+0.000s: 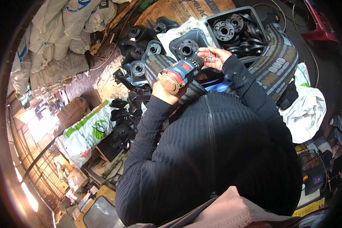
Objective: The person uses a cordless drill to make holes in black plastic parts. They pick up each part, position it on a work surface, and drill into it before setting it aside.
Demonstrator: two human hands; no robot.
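My left hand point(164, 94) is wrapped round a blue and red cordless drill point(183, 71), which points up and to the right. My right hand point(221, 57) is turned partly palm up and holds a few silver screws point(210, 57) at the fingers. Just beyond the drill's front end lies a dark square-based plastic part with a round flange point(187, 48), resting on a white sack point(167, 38). The drill's tip is too dark to tell whether it touches the part.
A grey crate point(213, 19) with several black round flanges point(224, 31) stands beyond my right hand. Several similar flanged parts point(138, 68) lie to the left. Patterned-cloth legs point(278, 57) flank the work. White sacks point(51, 36) are piled far left, and another white bag point(303, 114) lies right.
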